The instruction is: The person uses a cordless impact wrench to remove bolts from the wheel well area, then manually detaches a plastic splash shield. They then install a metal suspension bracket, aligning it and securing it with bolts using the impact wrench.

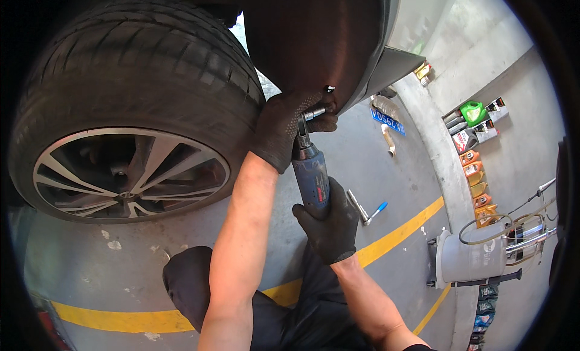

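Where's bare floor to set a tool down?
Floor between the tyre and yellow line, lightly flecked; another patch between that line and the grey drum. Crowded: by the dark liner, around the left hand and power tool.

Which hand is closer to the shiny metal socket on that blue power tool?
Left. The left hand is at the head of the blue power tool, right by the metal socket; the right hand is farther off, gripping the tool's lower end.

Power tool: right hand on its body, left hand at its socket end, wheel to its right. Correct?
No: the head view shows the wheel left of the power tool. Right hand on its body, left hand at its socket end: correct.
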A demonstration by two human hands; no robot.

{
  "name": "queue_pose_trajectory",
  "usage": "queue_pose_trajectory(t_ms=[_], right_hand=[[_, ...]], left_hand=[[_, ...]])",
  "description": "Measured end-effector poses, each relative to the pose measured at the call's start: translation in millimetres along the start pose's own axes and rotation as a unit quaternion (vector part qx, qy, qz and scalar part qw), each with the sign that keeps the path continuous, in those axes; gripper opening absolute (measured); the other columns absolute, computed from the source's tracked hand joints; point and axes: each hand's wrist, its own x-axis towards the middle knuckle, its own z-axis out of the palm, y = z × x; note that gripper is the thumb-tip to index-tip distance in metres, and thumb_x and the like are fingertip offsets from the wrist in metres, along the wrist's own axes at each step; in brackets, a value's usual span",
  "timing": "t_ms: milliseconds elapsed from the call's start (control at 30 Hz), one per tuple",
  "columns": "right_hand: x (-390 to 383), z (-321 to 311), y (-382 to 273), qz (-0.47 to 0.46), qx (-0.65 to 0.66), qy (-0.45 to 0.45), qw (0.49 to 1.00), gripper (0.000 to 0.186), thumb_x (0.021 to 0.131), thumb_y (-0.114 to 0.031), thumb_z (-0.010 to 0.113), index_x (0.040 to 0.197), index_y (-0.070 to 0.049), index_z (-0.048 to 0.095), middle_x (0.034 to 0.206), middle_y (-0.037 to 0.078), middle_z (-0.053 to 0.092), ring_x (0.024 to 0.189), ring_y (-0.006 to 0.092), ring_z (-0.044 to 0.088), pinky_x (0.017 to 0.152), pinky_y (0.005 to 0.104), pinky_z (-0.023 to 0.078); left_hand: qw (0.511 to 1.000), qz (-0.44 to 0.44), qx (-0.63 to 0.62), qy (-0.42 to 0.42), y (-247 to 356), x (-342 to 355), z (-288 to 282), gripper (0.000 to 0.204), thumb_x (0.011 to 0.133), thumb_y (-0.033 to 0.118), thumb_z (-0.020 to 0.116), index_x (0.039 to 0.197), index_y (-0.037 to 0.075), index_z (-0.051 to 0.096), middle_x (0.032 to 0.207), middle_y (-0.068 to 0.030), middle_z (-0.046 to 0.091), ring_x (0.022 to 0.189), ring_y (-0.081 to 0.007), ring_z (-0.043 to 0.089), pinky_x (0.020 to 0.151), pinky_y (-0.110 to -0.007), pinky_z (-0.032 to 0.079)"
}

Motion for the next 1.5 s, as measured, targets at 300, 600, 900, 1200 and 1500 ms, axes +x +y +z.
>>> queue_pose_trajectory(t_ms=[300,600,900,1200,1500], right_hand=[[18,-35,42,-0.074,-0.035,-0.061,0.995,0.070,0.063,-0.014,0.087,0.127,-0.002,0.059,0.107,0.020,0.070,0.096,0.0349,0.071,0.083,0.0412,0.057],[28,-60,99,-0.203,-0.083,-0.117,0.969,0.061,0.064,-0.008,0.082,0.122,-0.006,0.063,0.112,0.018,0.069,0.094,0.0372,0.070,0.079,0.0409,0.057],[-64,3,333,0.176,-0.188,-0.268,0.928,0.055,0.073,-0.031,0.079,0.122,-0.011,0.065,0.121,0.013,0.067,0.110,0.0359,0.065,0.093,0.0450,0.053],[-174,13,445,0.287,-0.147,-0.260,0.910,0.062,0.072,-0.030,0.081,0.126,-0.009,0.061,0.128,0.016,0.061,0.113,0.0375,0.061,0.097,0.0462,0.050],[-31,-12,280,0.094,-0.016,-0.065,0.993,0.053,0.078,-0.013,0.080,0.127,-0.009,0.062,0.128,0.013,0.063,0.110,0.0287,0.064,0.085,0.0374,0.052]], left_hand=[[0.994,0.003,0.111,-0.023,6,-18,6,0.021,0.091,0.014,0.072,0.104,-0.001,0.068,0.087,-0.0135,0.070,0.078,-0.0229,0.071,0.071,-0.033,0.059],[0.948,0.071,0.309,-0.026,9,8,3,0.017,0.089,0.015,0.070,0.091,-0.002,0.069,0.070,-0.0112,0.068,0.060,-0.0186,0.068,0.056,-0.030,0.055],[0.786,-0.105,0.609,-0.021,-120,-49,-98,0.018,0.086,0.021,0.069,0.084,0.003,0.064,0.074,-0.0127,0.066,0.069,-0.0248,0.065,0.067,-0.038,0.053],[0.579,-0.413,0.699,-0.075,-286,-205,-200,0.064,0.083,0.037,0.073,0.136,0.006,0.056,0.119,-0.0189,0.067,0.114,-0.0350,0.063,0.102,-0.043,0.048],[0.986,0.100,-0.001,0.136,-133,12,-79,0.041,0.104,0.030,0.044,0.139,0.010,0.052,0.142,-0.0066,0.053,0.133,-0.0236,0.045,0.110,-0.054,0.037]])
